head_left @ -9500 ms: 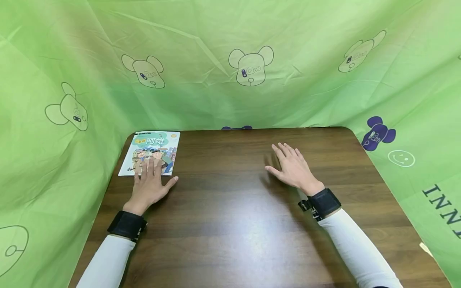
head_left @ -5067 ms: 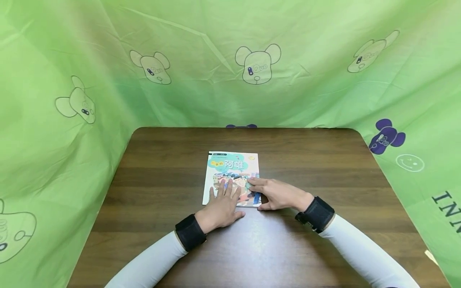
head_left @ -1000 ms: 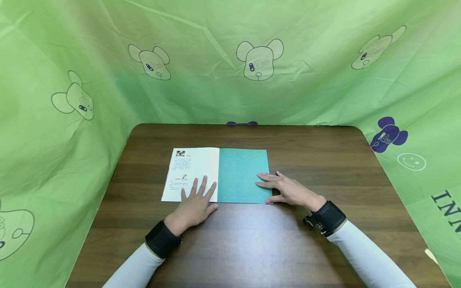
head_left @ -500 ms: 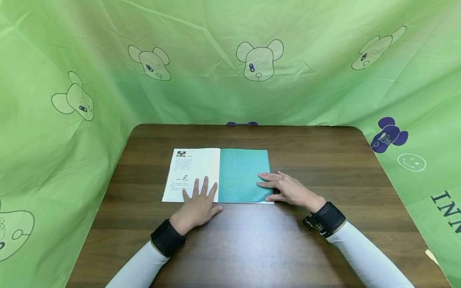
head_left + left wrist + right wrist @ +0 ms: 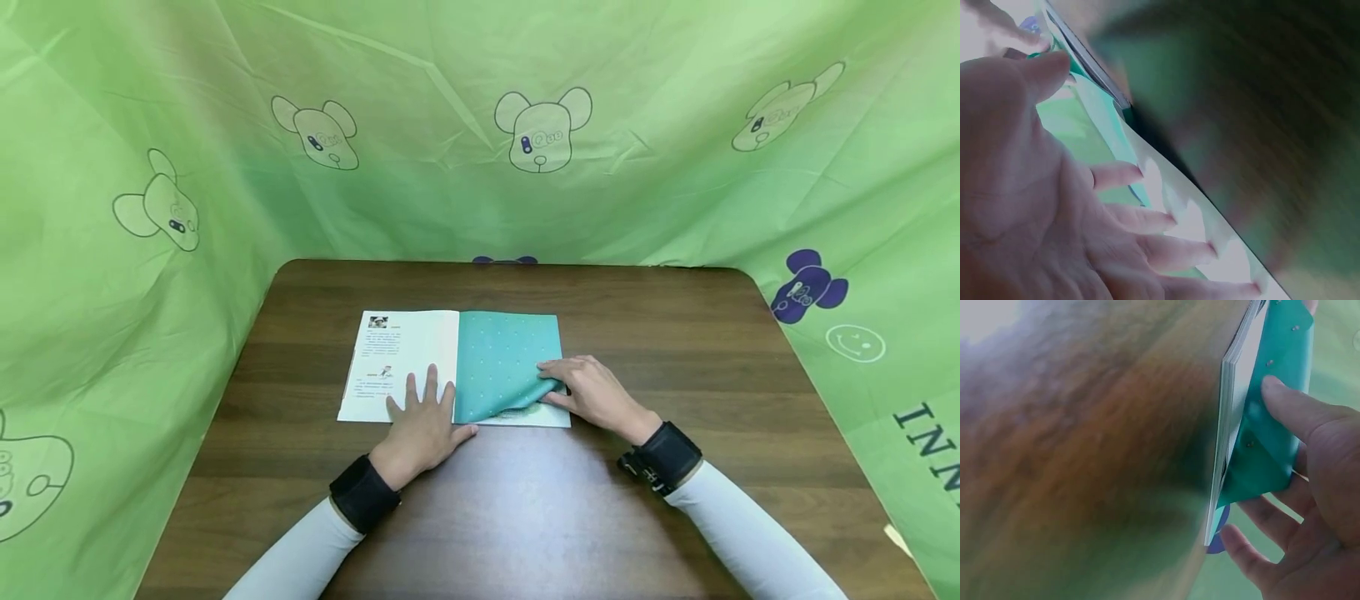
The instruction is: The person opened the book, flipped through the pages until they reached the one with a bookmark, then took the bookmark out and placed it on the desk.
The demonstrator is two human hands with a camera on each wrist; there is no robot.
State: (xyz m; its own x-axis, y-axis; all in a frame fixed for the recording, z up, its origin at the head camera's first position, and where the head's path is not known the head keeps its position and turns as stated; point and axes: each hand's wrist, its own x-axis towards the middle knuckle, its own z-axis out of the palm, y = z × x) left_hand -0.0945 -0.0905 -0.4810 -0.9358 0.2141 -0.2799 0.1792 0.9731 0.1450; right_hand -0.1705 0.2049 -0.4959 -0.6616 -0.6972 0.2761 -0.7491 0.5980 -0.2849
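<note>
An open picture book (image 5: 408, 346) lies flat on the wooden table, white printed page on the left, teal dotted page (image 5: 502, 354) on the right. My left hand (image 5: 420, 435) rests with straight, spread fingers on the white page, near the lower edge and the fold. My right hand (image 5: 600, 396) pinches the lower right corner of the teal page, which curls up off a white page beneath. In the right wrist view the thumb (image 5: 1285, 400) presses one face of the lifted teal leaf (image 5: 1275, 434), with other fingers behind it.
The brown wooden table (image 5: 300, 358) has rounded far corners. A green cloth (image 5: 420, 200) printed with bear heads hangs behind it and at both sides. A small pale object (image 5: 897, 540) sits by the table's right edge.
The book was carried from the table's far left to the middle and opened. Over the last second the teal page's lower right corner has curled up, and my left hand has slid slightly right.
</note>
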